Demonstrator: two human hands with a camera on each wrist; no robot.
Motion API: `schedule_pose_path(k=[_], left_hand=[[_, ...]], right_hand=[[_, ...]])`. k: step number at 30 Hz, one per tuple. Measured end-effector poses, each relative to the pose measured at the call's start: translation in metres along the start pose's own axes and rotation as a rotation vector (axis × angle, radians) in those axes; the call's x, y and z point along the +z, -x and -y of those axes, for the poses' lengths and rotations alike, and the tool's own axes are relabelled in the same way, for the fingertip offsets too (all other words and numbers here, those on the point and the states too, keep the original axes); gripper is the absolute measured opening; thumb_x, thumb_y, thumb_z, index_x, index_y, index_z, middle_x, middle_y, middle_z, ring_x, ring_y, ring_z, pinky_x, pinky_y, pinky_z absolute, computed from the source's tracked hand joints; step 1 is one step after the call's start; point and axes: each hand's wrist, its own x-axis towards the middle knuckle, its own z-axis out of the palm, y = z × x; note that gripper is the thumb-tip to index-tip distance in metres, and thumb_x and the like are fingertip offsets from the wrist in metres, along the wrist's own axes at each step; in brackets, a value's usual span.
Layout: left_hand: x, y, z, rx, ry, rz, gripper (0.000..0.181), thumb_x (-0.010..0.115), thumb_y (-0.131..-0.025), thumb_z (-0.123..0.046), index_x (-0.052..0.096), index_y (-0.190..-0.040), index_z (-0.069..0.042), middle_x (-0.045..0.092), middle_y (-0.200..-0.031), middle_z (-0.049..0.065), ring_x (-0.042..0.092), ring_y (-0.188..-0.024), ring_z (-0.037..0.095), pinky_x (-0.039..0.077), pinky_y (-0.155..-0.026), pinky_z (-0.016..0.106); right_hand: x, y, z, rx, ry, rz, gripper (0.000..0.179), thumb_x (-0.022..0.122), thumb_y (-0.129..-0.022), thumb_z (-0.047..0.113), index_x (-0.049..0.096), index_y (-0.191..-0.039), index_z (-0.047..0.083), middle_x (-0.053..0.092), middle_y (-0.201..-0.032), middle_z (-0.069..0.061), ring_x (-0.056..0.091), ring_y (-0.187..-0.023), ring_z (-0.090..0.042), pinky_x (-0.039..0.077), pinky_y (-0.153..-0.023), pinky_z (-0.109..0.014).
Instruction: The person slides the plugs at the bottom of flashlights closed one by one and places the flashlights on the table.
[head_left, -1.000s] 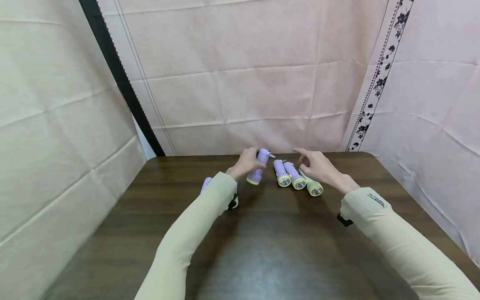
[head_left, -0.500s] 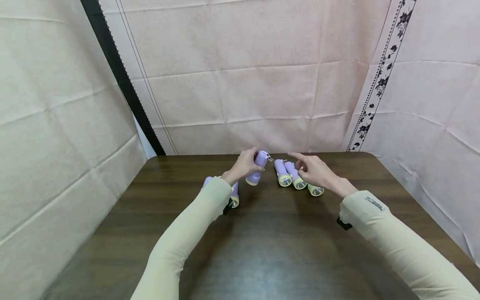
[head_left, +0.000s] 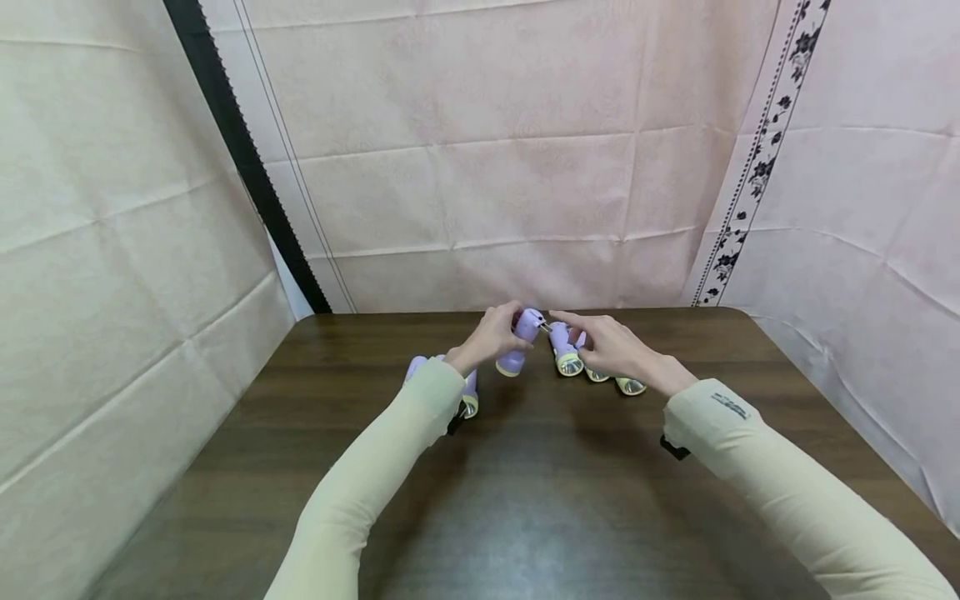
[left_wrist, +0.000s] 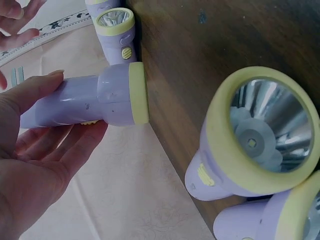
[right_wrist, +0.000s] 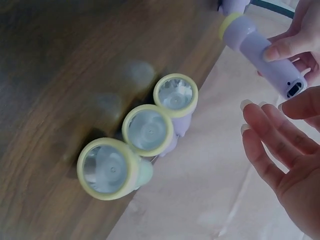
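In the head view my left hand [head_left: 491, 337] grips a purple flashlight [head_left: 512, 360] with a yellow rim, lens end tilted down toward the table. Thumb and fingers wrap its barrel [left_wrist: 80, 97] in the left wrist view. Two metal prongs [head_left: 545, 327] stick out of its tail end. My right hand [head_left: 615, 346] is close beside those prongs, index finger extended toward them, holding nothing. Below the right hand lie two purple flashlights [head_left: 567, 354] and one with a pale green body [right_wrist: 144, 172], side by side, lenses facing me.
Two more purple flashlights [left_wrist: 260, 130] lie left of the held one, partly hidden by my left arm in the head view. They all rest on a dark wooden table [head_left: 525, 500]. Pale cloth [head_left: 487, 167] hangs behind the table's far edge.
My right hand has moved left, from over the green flashlight to beside the held flashlight's tail. The prongs have swung from pointing sideways to slanting downward right. The left hand keeps its grip.
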Motion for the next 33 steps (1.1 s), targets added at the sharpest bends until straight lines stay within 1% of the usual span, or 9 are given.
schedule_pose_path(k=[3,8,12,17,24,29,33], left_hand=[[0.0003,0.0004,-0.0009,0.017,0.007,0.012,0.047,0.083,-0.074,-0.01,0.057,-0.113,-0.003,0.068,-0.108,0.014,0.067,-0.096,0.024,0.055,-0.083,0.035],[0.0022,0.0018,-0.0025,0.025,0.021,0.028,0.048,0.082,-0.074,-0.01,0.057,-0.114,-0.003,0.068,-0.109,0.014,0.067,-0.097,0.024,0.055,-0.084,0.036],[0.002,0.0032,-0.0044,0.028,0.016,0.036,0.047,0.082,-0.075,-0.012,0.057,-0.113,-0.003,0.068,-0.108,0.014,0.067,-0.096,0.023,0.055,-0.084,0.035],[0.0017,0.0039,-0.0047,0.041,0.009,0.038,0.045,0.083,-0.075,-0.015,0.058,-0.112,-0.004,0.069,-0.106,0.012,0.067,-0.094,0.022,0.055,-0.081,0.033],[0.0012,0.0035,-0.0044,0.051,0.016,0.034,0.044,0.082,-0.076,-0.014,0.059,-0.112,-0.005,0.069,-0.106,0.011,0.067,-0.094,0.021,0.055,-0.081,0.032],[0.0018,0.0039,-0.0055,0.054,0.021,0.04,0.044,0.081,-0.077,-0.015,0.059,-0.114,-0.005,0.069,-0.107,0.011,0.067,-0.095,0.021,0.054,-0.082,0.032],[0.0022,0.004,-0.0068,0.055,0.017,0.037,0.043,0.081,-0.077,-0.014,0.059,-0.113,-0.004,0.069,-0.106,0.012,0.067,-0.094,0.022,0.054,-0.081,0.032]], right_hand=[[0.0001,-0.0022,0.0043,0.0,0.004,0.013,0.072,0.052,-0.077,-0.006,0.044,-0.145,0.017,0.068,-0.091,-0.002,0.051,-0.062,-0.012,0.04,-0.055,-0.025],[0.0016,-0.0025,0.0057,-0.005,0.02,0.011,0.071,0.052,-0.077,-0.006,0.048,-0.143,0.02,0.067,-0.091,-0.002,0.048,-0.061,-0.009,0.038,-0.054,-0.025],[0.003,-0.002,0.0043,-0.021,0.04,0.003,0.069,0.052,-0.077,-0.005,0.05,-0.141,0.019,0.067,-0.09,-0.005,0.048,-0.064,-0.01,0.038,-0.055,-0.024],[0.0033,-0.0032,0.0043,-0.022,0.034,0.002,0.07,0.054,-0.075,-0.004,0.05,-0.141,0.019,0.065,-0.088,-0.009,0.05,-0.067,-0.014,0.04,-0.056,-0.026],[0.0045,-0.0053,0.0048,-0.03,0.037,-0.016,0.071,0.055,-0.074,-0.007,0.051,-0.14,0.018,0.062,-0.085,-0.008,0.056,-0.07,-0.02,0.042,-0.059,-0.026],[0.0057,-0.006,0.0049,-0.04,0.041,-0.029,0.069,0.056,-0.075,-0.007,0.052,-0.14,0.017,0.059,-0.081,-0.005,0.056,-0.069,-0.02,0.041,-0.06,-0.026],[0.0058,-0.0069,0.0055,-0.044,0.043,-0.036,0.07,0.056,-0.075,-0.007,0.052,-0.14,0.018,0.058,-0.079,-0.003,0.053,-0.067,-0.017,0.041,-0.06,-0.025]])
